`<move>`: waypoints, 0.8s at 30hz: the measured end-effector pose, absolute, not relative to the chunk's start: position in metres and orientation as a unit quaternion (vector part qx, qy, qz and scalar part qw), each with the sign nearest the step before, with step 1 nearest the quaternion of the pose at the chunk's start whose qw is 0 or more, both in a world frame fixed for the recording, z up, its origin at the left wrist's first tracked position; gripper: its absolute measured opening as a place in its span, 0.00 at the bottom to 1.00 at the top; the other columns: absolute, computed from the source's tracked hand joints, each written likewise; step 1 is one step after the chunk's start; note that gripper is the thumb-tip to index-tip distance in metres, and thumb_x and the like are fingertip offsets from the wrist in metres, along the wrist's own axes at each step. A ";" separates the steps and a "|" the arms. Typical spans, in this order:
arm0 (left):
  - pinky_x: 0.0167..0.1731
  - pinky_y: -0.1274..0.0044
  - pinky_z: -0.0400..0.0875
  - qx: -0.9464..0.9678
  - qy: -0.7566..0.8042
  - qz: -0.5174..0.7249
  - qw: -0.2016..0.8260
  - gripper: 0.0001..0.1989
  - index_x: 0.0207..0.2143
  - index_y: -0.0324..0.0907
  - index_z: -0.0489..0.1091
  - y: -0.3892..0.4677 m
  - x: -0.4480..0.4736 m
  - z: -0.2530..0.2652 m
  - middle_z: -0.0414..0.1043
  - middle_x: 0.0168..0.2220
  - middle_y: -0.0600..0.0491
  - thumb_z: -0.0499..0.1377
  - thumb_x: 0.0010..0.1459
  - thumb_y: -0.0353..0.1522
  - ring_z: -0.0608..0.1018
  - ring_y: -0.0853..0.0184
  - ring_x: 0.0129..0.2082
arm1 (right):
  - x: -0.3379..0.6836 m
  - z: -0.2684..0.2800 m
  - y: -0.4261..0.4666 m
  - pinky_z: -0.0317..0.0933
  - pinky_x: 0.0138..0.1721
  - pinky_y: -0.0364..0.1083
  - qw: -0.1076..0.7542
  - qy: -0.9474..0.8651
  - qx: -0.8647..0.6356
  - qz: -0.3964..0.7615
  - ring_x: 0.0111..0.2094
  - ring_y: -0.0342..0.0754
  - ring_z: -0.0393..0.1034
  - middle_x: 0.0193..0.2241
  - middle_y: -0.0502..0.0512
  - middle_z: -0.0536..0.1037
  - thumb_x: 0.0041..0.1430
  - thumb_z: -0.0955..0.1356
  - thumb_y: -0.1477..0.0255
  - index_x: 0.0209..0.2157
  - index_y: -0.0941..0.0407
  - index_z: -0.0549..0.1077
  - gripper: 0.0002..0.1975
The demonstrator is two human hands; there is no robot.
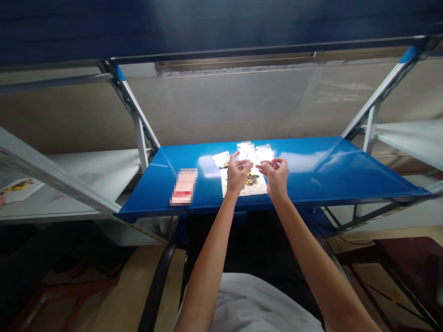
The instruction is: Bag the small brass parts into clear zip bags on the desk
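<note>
My left hand [238, 176] hovers over a white sheet [230, 190], with its fingers curled together. A thin, faint line rises by its fingertips, too fine to identify. Just to the right, my right hand [277, 176] is closed in a pinch near the sheet's right edge. Whatever is between its fingertips is too small to make out. Small yellow and dark pieces [252, 180] lie heaped on the sheet between my hands. Behind them are shiny clear plastic bags: a left bag [221, 159], a middle bag [245, 146] and a right bag [264, 151]. The left one has some dark and yellow pieces at its lower edge.
A blurred pink and red item [184, 186] lies left on the blue tabletop [321, 175]. Metal posts [138, 124] flank the table under a blue upper shelf [221, 32]. At far left, another person's fingers [2, 199] show beside a white sheet with yellow-brown pieces [19, 186].
</note>
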State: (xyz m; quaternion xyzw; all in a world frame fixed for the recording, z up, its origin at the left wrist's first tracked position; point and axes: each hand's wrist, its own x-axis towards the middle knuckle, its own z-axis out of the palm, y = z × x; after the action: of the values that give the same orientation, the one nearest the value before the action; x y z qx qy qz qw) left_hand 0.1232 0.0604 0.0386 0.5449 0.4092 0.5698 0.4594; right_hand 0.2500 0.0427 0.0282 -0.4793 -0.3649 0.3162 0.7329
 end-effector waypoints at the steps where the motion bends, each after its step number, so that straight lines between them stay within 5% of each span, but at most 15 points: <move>1: 0.41 0.74 0.80 0.554 0.399 0.564 0.465 0.28 0.64 0.42 0.64 0.064 0.128 0.040 0.81 0.46 0.46 0.66 0.64 0.32 0.84 0.63 0.43 | 0.252 0.026 0.040 0.75 0.41 0.50 0.735 -0.363 -0.479 0.314 0.36 0.50 0.82 0.39 0.51 0.79 0.51 0.75 0.67 0.44 0.50 0.59 0.25; 4: 0.38 0.76 0.79 0.593 0.398 0.534 0.452 0.18 0.55 0.40 0.72 0.079 0.138 0.046 0.82 0.39 0.48 0.65 0.62 0.28 0.84 0.65 0.37 | 0.270 0.027 0.039 0.74 0.41 0.51 0.709 -0.411 -0.499 0.284 0.38 0.52 0.81 0.41 0.52 0.81 0.47 0.76 0.68 0.50 0.49 0.62 0.31; 10: 0.36 0.78 0.76 0.685 0.367 0.472 0.416 0.19 0.54 0.44 0.77 0.138 0.162 0.070 0.81 0.34 0.53 0.62 0.61 0.25 0.83 0.68 0.34 | 0.321 0.048 0.072 0.71 0.44 0.53 0.545 -0.571 -0.597 0.144 0.39 0.57 0.80 0.36 0.56 0.85 0.50 0.71 0.69 0.31 0.54 0.78 0.05; 17: 0.49 0.75 0.76 0.705 0.441 0.483 0.276 0.19 0.50 0.43 0.78 0.186 0.199 0.075 0.82 0.46 0.50 0.62 0.58 0.21 0.82 0.65 0.45 | 0.344 0.042 0.130 0.70 0.40 0.50 0.484 -0.583 -0.643 0.110 0.30 0.52 0.78 0.32 0.57 0.84 0.51 0.70 0.71 0.34 0.56 0.78 0.08; 24: 0.58 0.71 0.71 0.736 0.460 0.444 0.221 0.24 0.46 0.42 0.77 0.189 0.216 0.058 0.81 0.50 0.48 0.55 0.53 0.14 0.80 0.62 0.51 | 0.356 0.018 0.151 0.69 0.46 0.53 0.404 -0.629 -0.663 0.025 0.38 0.57 0.75 0.35 0.57 0.80 0.50 0.71 0.70 0.52 0.56 0.73 0.25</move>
State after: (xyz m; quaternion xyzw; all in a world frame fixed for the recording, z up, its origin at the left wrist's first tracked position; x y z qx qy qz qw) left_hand 0.2161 0.1886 0.0577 0.7363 0.4603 0.4441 0.2207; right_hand 0.3558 0.1515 0.0184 -0.6634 -0.6293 0.0246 0.4041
